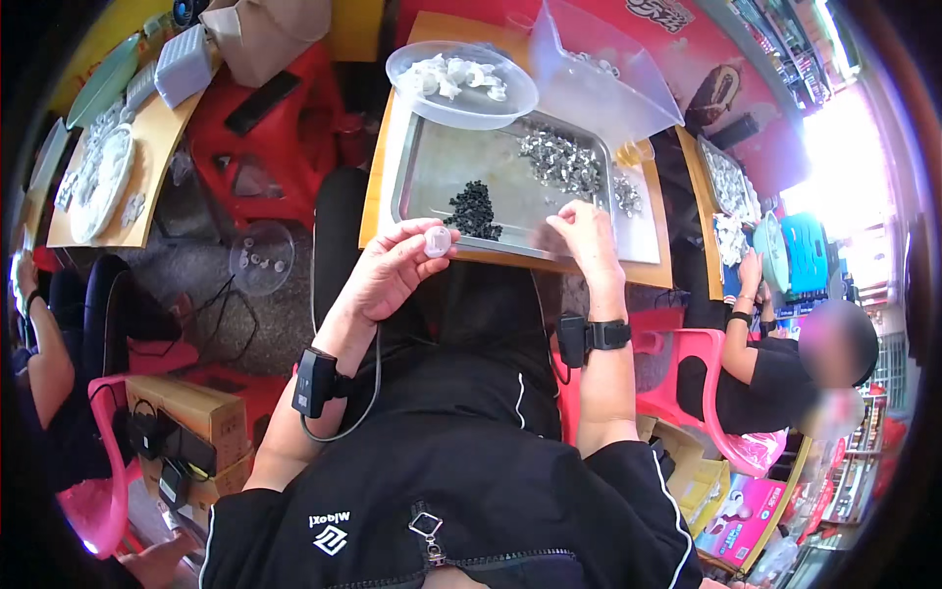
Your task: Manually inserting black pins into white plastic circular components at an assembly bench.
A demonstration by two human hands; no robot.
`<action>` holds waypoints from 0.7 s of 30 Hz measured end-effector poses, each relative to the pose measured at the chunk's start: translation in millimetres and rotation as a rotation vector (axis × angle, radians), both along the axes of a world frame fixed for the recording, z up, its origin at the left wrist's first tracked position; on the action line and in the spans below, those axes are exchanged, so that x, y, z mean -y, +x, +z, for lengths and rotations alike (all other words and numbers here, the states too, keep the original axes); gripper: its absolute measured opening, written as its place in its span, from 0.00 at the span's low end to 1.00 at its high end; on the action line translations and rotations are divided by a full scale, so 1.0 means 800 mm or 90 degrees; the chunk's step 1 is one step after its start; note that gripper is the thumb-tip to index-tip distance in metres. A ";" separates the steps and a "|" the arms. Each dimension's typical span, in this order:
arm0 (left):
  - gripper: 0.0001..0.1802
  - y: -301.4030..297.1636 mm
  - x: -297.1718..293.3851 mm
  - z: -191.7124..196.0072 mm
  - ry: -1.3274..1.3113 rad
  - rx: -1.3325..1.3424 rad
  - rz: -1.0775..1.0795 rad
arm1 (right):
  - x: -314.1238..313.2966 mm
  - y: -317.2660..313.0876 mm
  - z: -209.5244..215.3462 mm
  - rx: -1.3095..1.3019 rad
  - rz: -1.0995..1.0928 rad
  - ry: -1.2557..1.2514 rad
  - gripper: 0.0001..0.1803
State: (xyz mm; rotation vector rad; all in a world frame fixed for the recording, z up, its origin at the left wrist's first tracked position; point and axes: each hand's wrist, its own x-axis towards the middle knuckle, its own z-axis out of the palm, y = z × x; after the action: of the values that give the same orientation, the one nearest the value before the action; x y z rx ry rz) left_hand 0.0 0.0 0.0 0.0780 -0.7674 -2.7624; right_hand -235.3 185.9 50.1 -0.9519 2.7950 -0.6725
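A small round white plastic part (438, 240) is pinched between the thumb and fingers of my left hand (391, 263), just over the near edge of the metal tray (427, 162). My right hand (587, 239) hovers above the tray's near right side with its fingertips pressed together; whatever is between them is hidden and slightly blurred. In the tray, a heap of small black pieces (474, 210) lies toward the near middle. Farther right spreads a pile of small shiny metal pieces (561, 160).
A translucent bowl (461, 116) of white parts overlaps the tray's far left corner. Beside it stands a tilted clear plastic bin (628, 93). To the right, a person (760, 368) sits at another table; another person's arm (47, 339) shows at far left. Cardboard boxes (201, 417) stand lower left.
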 end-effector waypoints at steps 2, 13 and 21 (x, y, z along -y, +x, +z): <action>0.18 0.001 0.001 0.002 -0.007 0.001 -0.011 | -0.003 -0.005 -0.013 -0.065 0.047 0.030 0.11; 0.17 0.003 -0.001 0.008 0.059 0.023 -0.004 | 0.030 0.047 0.020 0.392 0.074 -0.376 0.05; 0.18 0.001 0.000 0.007 0.065 0.009 0.000 | 0.063 0.100 0.006 0.887 0.110 -0.540 0.07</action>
State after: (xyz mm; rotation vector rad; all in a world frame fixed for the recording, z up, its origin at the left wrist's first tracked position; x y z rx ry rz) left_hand 0.8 0.3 5.6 0.1177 -0.6306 -2.8028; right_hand -155.4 135.6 55.2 -0.4070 1.1694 -1.6618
